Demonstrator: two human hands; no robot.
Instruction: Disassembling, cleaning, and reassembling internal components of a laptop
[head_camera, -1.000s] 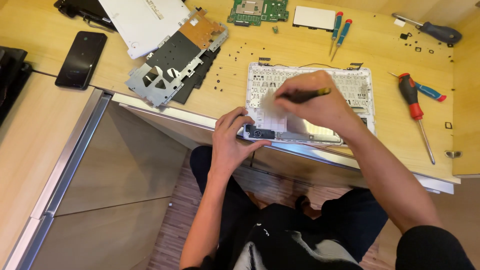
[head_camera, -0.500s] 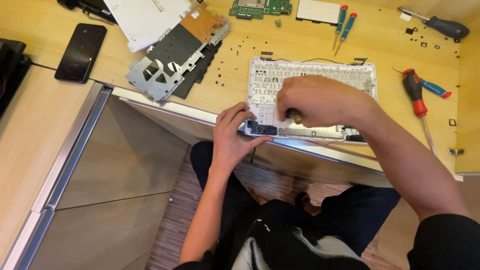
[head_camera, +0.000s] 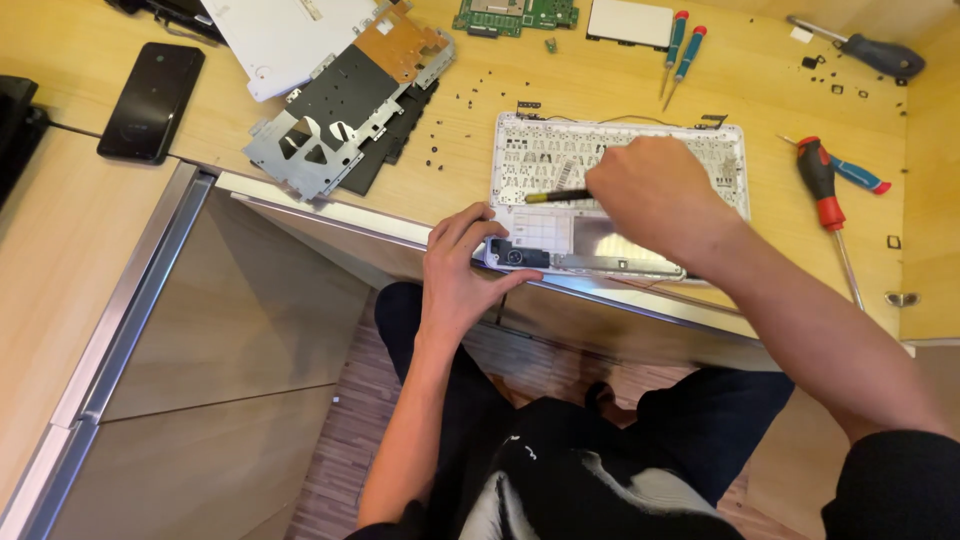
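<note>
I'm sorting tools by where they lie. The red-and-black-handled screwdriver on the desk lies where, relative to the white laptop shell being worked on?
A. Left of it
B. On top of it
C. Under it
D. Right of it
D: the red-and-black-handled screwdriver lies on the desk to the right of the white laptop shell.

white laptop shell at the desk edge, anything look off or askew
Yes: the white laptop keyboard shell juts past the wooden desk's front edge, steadied by the left hand. Small black screws lie scattered loose beside it, easy to lose.

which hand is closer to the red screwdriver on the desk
Right. The right hand works over the white laptop shell just beside the red screwdriver; the left hand grips the shell's far corner.
</note>
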